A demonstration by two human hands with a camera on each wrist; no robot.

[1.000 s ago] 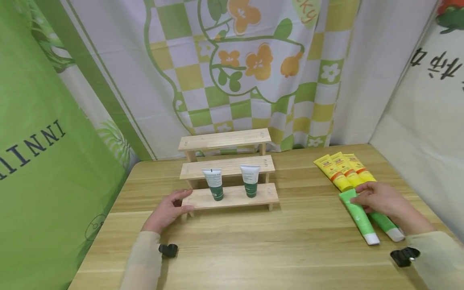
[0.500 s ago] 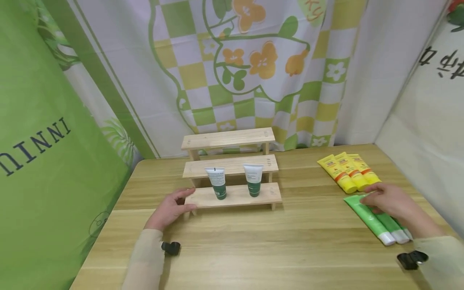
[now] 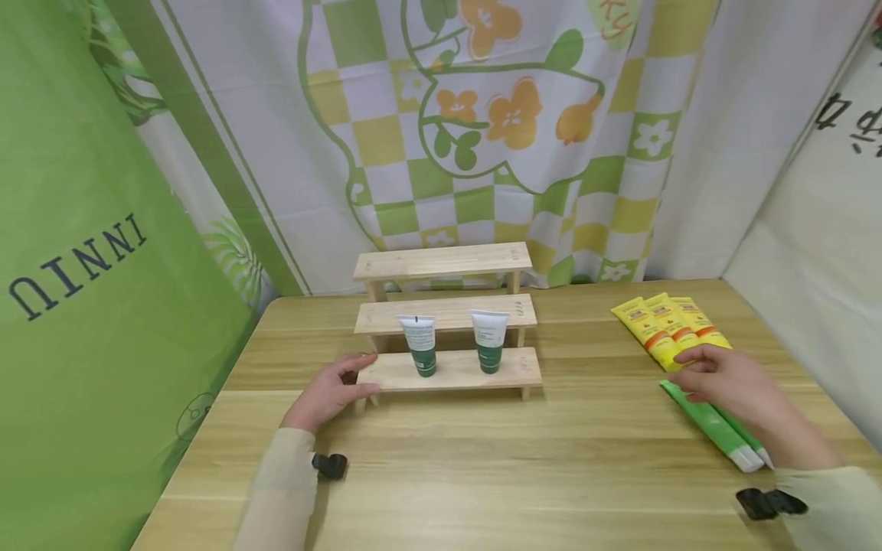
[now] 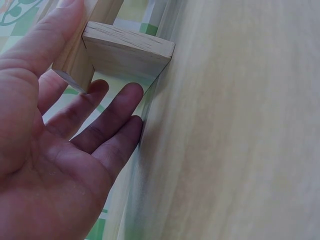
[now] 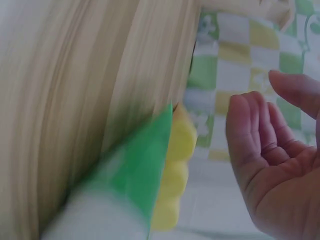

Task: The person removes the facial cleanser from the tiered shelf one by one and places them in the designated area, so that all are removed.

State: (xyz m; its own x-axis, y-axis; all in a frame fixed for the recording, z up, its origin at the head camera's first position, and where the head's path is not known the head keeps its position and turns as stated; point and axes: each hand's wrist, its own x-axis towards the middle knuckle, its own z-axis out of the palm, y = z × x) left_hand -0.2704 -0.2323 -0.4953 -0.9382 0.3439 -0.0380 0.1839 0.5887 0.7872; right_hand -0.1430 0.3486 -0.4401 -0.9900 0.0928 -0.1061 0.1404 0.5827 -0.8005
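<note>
My left hand [image 3: 334,392] holds the left end of the lowest step of a three-step wooden display stand [image 3: 393,372]. In the left wrist view its thumb lies along the board [image 4: 75,60], and the other fingers reach behind and below it. Two white and dark-green squeeze tubes [image 3: 420,344] stand upright on their caps on that step, a gap between them. Over the light-green tubes [image 3: 713,425], which lie side by side at the right, hovers my right hand [image 3: 733,383]. Its fingers are loosely bent and hold nothing in the right wrist view. Part of these tubes is hidden under it.
Several yellow tubes [image 3: 664,325] lie in a row just beyond the green ones. A patterned curtain [image 3: 441,207] hangs behind the wooden table [image 3: 482,474]. A green cloth [image 3: 83,306] hangs at the left and a white one [image 3: 813,237] at the right.
My right hand has set a green tube against the others, let go of it and lifted slightly. My left hand keeps its place on the stand. The head view has shifted slightly.
</note>
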